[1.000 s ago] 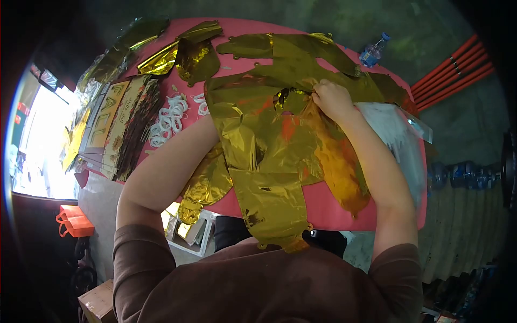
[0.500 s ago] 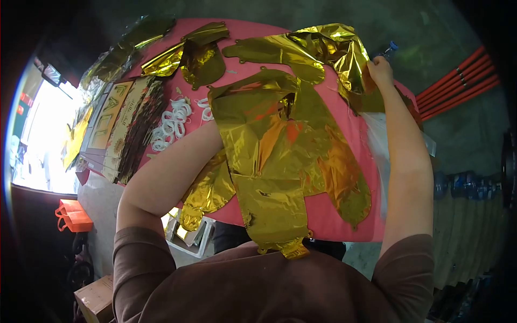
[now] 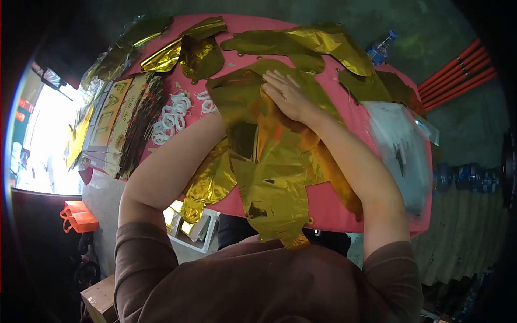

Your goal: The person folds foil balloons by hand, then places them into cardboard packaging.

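A large gold foil piece [image 3: 274, 183] lies over the middle of the pink table [image 3: 328, 210] and hangs past its near edge. On its upper part my right hand [image 3: 288, 97] rests flat, fingers stretched out toward the upper left. My left hand is hidden under the same foil; only the forearm [image 3: 177, 156] shows. Another gold foil piece [image 3: 212, 185] sticks out beside that forearm. Beyond my hands, a long gold foil piece [image 3: 334, 48] lies spread along the far side.
White string coils [image 3: 172, 121] and stacked printed packets [image 3: 129, 118] lie on the left. More gold foil [image 3: 202, 54] is at the far left. Clear plastic bags [image 3: 398, 156] cover the right side. A bottle [image 3: 381, 49] stands at the far right edge.
My right hand has let go of the far-right foil and moved left onto the middle foil. The far foil now lies flatter, and the plastic bags and bottle show more fully.
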`<state>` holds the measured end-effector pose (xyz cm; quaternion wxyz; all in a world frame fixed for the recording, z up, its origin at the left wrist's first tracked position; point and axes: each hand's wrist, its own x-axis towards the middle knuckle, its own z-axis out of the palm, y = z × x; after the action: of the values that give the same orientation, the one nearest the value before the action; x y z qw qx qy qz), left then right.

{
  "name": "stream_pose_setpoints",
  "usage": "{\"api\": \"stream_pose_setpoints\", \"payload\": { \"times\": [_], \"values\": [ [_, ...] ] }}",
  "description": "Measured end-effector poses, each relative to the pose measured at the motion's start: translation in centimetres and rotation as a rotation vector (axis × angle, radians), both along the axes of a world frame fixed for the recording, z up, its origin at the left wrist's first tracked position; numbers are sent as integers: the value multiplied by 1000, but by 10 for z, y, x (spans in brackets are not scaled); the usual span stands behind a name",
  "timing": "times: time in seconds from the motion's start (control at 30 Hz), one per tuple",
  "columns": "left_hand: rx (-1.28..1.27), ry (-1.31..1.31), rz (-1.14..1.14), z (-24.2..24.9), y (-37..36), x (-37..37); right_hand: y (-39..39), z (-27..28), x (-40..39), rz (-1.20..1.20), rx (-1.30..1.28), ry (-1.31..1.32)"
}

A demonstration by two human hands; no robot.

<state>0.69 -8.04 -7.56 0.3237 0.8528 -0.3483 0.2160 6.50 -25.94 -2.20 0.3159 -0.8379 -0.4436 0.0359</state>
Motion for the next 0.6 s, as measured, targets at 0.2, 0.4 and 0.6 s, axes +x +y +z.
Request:
{"api": "stream_pose_setpoints", "payload": {
  "times": [0.2, 0.4, 0.6],
  "values": [
    [-41, -6, -49, -9, 2, 4, -30, 3, -12, -54, -254, -118],
    [296, 87, 54, 61, -8, -22, -76, 12, -13, -156, -485, -269],
    [286, 200, 211, 56, 14, -24, -82, 9, -7, -237, -514, -266]
  ]
}}
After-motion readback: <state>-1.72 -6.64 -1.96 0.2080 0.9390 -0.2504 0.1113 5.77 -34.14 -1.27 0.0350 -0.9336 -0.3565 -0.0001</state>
